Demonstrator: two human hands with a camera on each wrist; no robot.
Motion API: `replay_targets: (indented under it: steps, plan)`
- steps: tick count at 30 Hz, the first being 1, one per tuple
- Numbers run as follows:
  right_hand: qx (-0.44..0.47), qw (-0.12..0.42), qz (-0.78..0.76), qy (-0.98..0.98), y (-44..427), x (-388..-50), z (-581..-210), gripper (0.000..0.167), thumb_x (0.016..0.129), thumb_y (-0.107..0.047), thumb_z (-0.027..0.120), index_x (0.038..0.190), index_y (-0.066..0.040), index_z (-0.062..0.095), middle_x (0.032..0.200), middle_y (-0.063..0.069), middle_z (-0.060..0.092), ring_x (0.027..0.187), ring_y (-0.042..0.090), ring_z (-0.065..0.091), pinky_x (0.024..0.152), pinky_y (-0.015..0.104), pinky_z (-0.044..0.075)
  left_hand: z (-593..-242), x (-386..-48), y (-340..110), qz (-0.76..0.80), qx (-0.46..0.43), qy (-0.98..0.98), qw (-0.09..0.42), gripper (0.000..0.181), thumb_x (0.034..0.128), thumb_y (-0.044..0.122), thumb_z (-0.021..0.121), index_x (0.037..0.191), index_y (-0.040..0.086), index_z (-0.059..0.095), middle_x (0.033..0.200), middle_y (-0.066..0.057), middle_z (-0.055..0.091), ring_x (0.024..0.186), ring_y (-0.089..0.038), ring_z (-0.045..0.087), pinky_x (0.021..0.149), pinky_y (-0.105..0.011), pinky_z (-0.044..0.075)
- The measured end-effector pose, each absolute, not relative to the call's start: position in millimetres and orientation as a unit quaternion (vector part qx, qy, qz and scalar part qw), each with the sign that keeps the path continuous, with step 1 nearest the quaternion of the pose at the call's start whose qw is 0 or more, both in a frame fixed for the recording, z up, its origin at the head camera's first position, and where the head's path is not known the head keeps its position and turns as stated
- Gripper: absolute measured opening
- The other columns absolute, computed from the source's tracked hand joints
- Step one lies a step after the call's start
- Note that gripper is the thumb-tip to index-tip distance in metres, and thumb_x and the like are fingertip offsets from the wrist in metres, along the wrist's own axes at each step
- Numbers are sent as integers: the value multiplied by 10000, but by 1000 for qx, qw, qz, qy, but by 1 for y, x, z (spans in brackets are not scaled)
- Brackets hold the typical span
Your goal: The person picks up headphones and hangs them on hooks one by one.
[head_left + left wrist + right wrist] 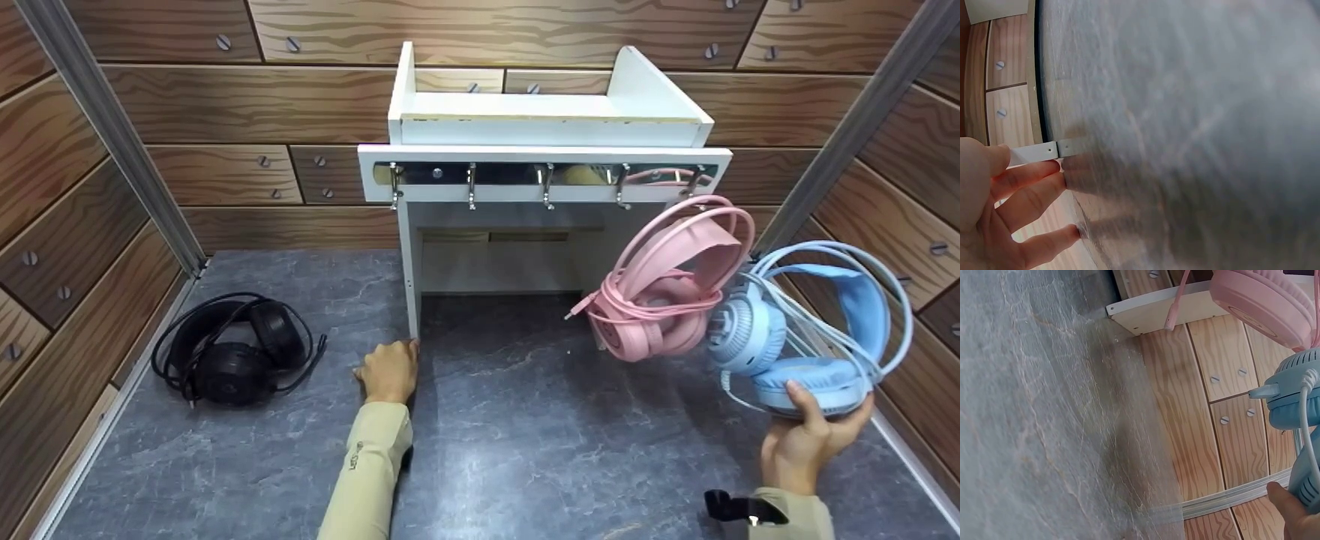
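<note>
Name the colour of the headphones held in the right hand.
Light blue headphones; the head view shows them best.

L arm wore a long, khaki-beige fabric sleeve [366, 480] w/ small, dark printed lettering [355, 456] running lengthwise down the forearm; prob. began "LETS", but the rest was too blurry to read. Fabric was matte & lightly creased, w/ a plain-edged cuff at the wrist. A narrow black piece [407, 455] showed along that sleeve's inner edge, nr the cuff. R arm had a matching khaki-beige fabric sleeve [799, 516], w/ a glossy black strap-like piece [731, 507] across the cuff, incl. 1 tiny bright spot [754, 520]. Left hand [388, 371] & right hand [804, 444] were both bare.
</note>
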State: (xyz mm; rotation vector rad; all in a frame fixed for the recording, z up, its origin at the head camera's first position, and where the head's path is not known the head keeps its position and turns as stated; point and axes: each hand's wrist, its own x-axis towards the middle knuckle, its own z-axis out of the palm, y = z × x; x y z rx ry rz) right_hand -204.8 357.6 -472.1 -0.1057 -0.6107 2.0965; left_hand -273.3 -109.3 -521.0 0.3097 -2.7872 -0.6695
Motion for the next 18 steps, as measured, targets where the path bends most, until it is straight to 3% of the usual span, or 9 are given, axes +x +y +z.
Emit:
replay_targets:
  steps: [18]
  plan:
    - [-31,464,851,-243,356,-201,-473,842,751,320,556,1472,-78,379,1408,152,417,1234,304,457,866,361,565,-521,-273,-109,-230,118,-957,131,366,1019,302,593,928,-8,765,966,-290,716,888,-531,684,766,-757,457]
